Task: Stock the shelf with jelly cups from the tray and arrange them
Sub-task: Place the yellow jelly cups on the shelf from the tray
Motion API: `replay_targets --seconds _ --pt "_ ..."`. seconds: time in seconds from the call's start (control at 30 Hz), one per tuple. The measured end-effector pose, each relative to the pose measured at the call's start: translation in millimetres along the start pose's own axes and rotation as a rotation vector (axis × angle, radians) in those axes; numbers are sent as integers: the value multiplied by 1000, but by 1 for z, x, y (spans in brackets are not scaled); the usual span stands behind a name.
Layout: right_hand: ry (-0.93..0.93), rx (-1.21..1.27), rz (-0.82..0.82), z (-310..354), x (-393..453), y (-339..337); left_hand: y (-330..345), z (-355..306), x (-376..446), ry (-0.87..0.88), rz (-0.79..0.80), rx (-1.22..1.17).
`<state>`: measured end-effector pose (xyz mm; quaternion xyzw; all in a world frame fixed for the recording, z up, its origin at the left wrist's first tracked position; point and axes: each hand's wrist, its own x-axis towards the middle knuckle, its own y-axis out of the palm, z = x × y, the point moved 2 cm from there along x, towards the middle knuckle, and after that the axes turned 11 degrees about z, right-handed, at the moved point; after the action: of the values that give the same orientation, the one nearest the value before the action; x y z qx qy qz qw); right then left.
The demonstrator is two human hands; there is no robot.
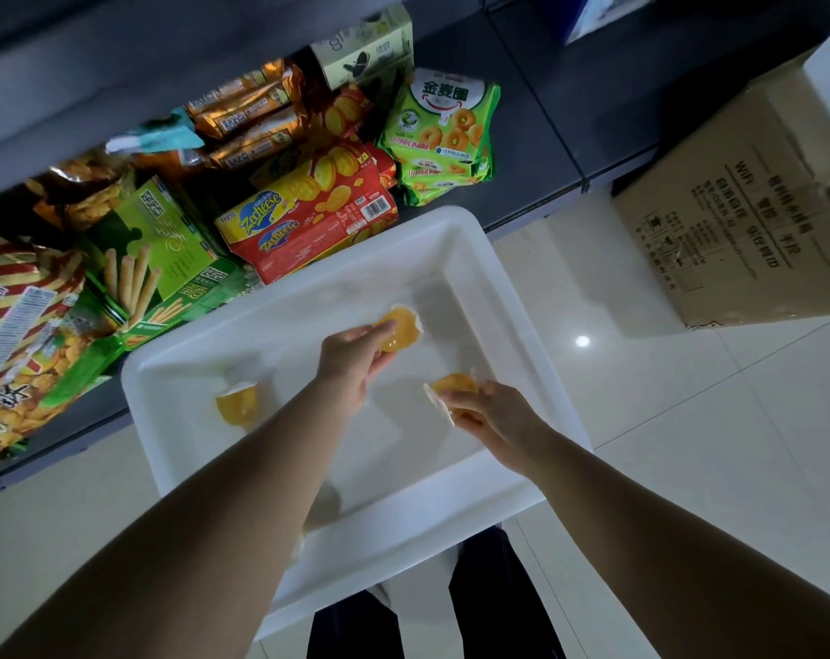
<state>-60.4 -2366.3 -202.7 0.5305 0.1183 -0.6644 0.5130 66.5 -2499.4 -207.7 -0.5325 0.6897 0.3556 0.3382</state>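
Left hand (351, 359) grips one jelly cup (400, 329) mid-tray, right hand (491, 411) grips another (455, 385) near the white tray's (470, 230) right rim, a third (237, 404) lying toward its left edge; cups likely light, slick, crushable—hold by sidewalls, not film lid.

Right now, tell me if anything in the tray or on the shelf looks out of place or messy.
The loose jelly cup in the white tray lies tipped on its side. On the shelf, the snack packs are heaped askew, not faced in rows. Nothing looks spilled. The left hand and right hand each hold a cup.
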Motion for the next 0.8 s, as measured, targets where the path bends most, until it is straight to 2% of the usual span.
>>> replay_targets --seconds 0.13,0.3,0.4,0.47,0.6,0.7,0.8 --pt "-68 -82 60 24 -33 19 -1 -19 -43 -30 72 -405" --pt "-164 -3 86 66 -78 52 -6 -62 -105 -17 238 -620" --pt "-225 61 122 97 -113 75 -7 -91 -152 12 274 -529" --pt "-285 7 151 117 -140 92 -7 -111 -187 49 304 -426" --pt "-437 -88 103 158 -202 123 4 -155 -258 188 359 -299" --pt "-544 -78 191 200 -255 144 15 -194 -308 292 421 -220" --pt "-642 -85 278 243 -314 165 30 -234 -360 422 462 -41"
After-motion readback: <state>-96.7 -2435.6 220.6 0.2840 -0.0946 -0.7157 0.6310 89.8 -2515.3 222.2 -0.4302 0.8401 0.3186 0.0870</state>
